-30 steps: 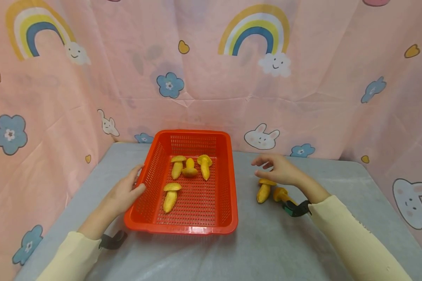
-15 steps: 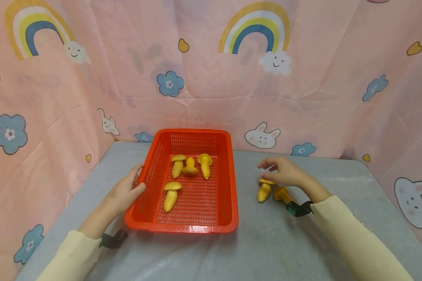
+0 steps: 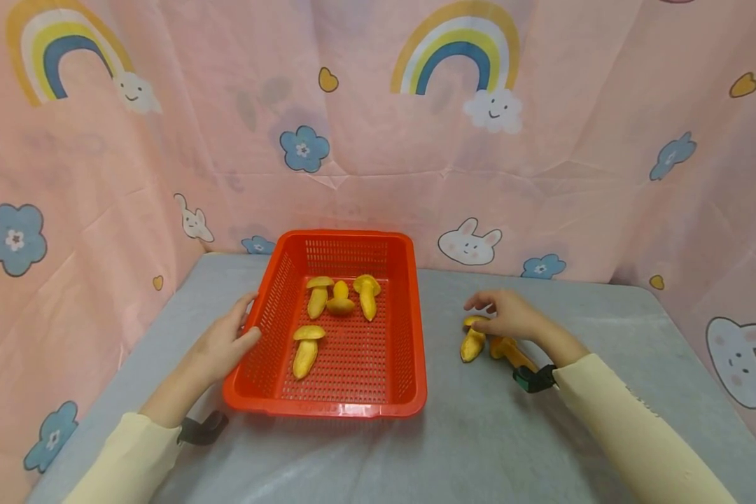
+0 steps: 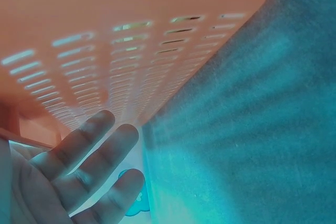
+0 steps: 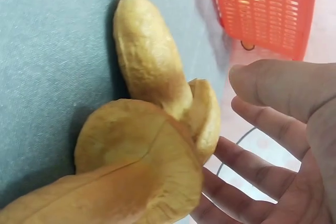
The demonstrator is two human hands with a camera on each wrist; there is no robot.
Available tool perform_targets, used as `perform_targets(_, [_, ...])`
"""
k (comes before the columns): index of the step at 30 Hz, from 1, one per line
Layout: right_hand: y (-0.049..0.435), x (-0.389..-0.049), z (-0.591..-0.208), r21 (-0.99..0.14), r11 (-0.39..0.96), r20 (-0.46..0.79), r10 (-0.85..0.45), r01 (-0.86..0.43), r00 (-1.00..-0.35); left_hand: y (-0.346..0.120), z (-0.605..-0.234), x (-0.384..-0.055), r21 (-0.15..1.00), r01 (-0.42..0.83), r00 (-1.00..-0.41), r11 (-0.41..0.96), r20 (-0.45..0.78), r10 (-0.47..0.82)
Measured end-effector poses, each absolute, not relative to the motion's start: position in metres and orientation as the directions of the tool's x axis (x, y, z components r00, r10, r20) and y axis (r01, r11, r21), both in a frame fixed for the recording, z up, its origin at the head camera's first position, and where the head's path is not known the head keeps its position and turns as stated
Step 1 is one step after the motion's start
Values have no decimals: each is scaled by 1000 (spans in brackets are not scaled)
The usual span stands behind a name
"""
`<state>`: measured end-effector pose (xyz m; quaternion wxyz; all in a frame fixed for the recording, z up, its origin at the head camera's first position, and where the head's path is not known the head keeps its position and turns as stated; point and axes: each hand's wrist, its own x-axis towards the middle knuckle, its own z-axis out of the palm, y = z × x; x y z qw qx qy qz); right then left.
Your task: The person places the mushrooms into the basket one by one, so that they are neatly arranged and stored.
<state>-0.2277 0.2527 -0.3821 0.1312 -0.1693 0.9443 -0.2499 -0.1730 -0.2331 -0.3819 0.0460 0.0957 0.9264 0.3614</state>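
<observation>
Head: lowering the right hand [image 3: 512,316] to the left loose mushroom [image 3: 472,346] on the table [image 3: 466,434], seemingly nearing a grasp; resting the left hand [image 3: 219,351] at the basket [image 3: 327,409]. Left wrist: keeping fingers straight, unclenched. Right wrist: holding thumb and fingers apart beside the cap.

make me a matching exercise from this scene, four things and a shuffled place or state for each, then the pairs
Column one
1. basket
2. left hand
3. right hand
4. cloth backdrop

Column two
A. by the two mushrooms outside the basket
B. pink, printed with rainbows
C. has four mushrooms inside
D. at the basket's side wall

Pairs: 1-C, 2-D, 3-A, 4-B
</observation>
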Motion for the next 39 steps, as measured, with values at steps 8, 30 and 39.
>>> perform_targets(8, [254,-230,-389,-492,836,-176,-370,-243,-912,-233,-380,-173,676,137,-978,724,-23,207])
perform_targets(30, [255,-234,-400,-559,804,-180,-355,-202,-917,-233,-381,-173,647,163,-977,745,4,211])
perform_targets(39, [255,-234,-399,-562,802,-171,-351,-202,-921,-233,-382,-174,638,169,-978,751,14,209])
